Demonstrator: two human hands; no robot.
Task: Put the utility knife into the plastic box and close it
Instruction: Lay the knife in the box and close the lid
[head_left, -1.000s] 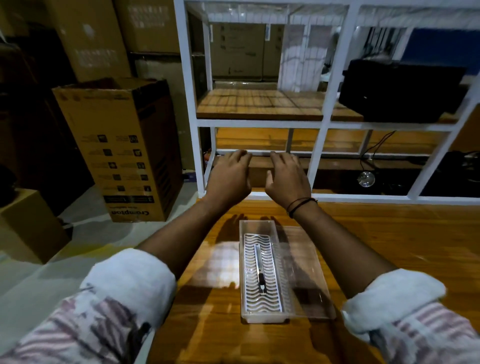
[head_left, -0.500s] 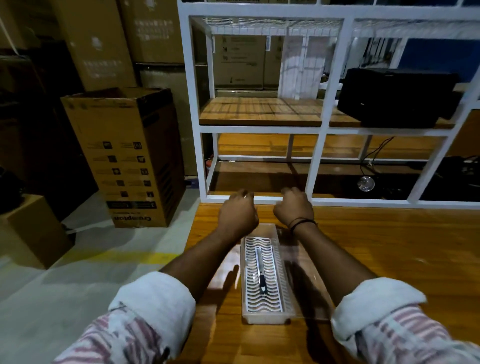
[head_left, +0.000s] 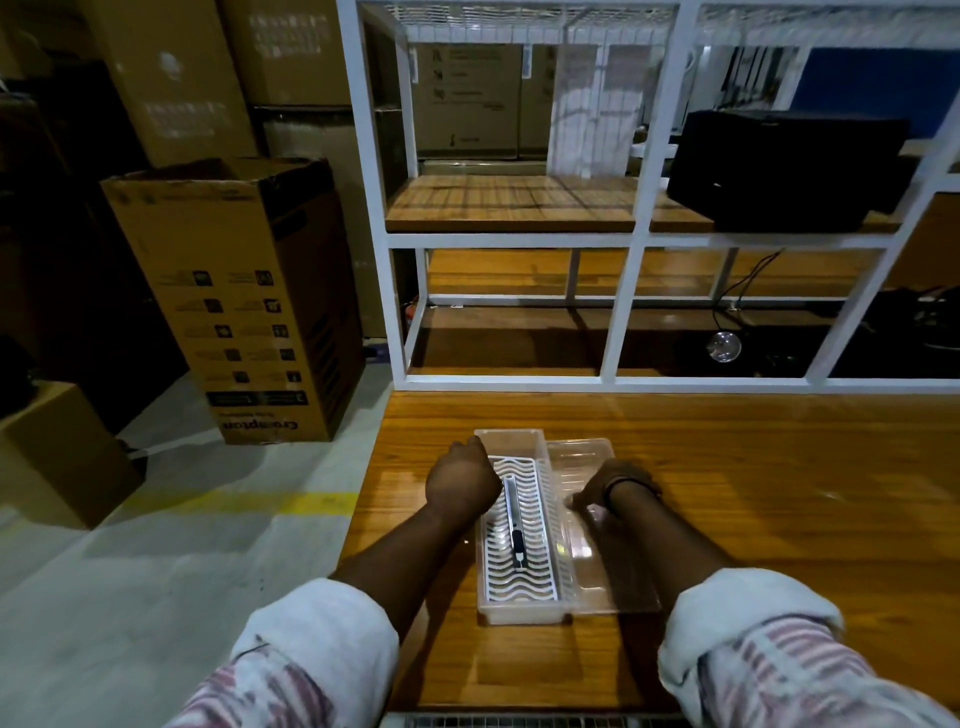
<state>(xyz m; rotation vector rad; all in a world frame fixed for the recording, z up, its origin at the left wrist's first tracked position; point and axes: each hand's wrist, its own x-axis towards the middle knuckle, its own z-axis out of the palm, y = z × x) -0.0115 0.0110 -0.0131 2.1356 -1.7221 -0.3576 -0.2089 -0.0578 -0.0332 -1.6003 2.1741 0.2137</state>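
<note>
Head view: the utility knife (head_left: 516, 525) already lies lengthwise on the ribbed white liner inside the plastic box (head_left: 519, 610) on the tabletop (head_left: 753, 493), and the clear lid (head_left: 582, 457) lies flat just beside it to the right. My left hand (head_left: 461, 483), loosely curled and holding nothing, rests at the box's left wall, while my right hand (head_left: 613, 486) lies on the lid, grip state hidden. I judge the lid light, thin, flexible and slick, best pinched at its long outer edge.

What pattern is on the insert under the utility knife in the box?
White wavy slats on the insert, inside the clear plastic box; seen in the head view.
</note>
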